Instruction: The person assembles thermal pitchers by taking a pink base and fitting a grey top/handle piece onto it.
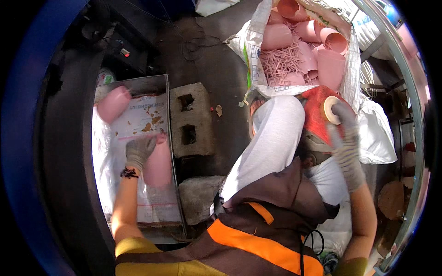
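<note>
My left hand (140, 153), in a grey glove, is closed at the upper end of a pink plastic cup (157, 166) in the lined tray on the left. Farther up the same tray a second pink cup (114, 104) lies tilted and blurred. Over my right knee, my gloved right hand (345, 131) has its fingers against the edge of a round cream-coloured piece (331, 110), whose kind I cannot make out. Beneath that piece lies a red cloth (316, 110).
An open white woven sack (252, 55) at the far right holds several pink cups and many thin pink scraps (280, 62). A concrete block (192, 120) stands beside the metal-edged tray (170, 133). A metal frame (418, 92) runs down the right side.
</note>
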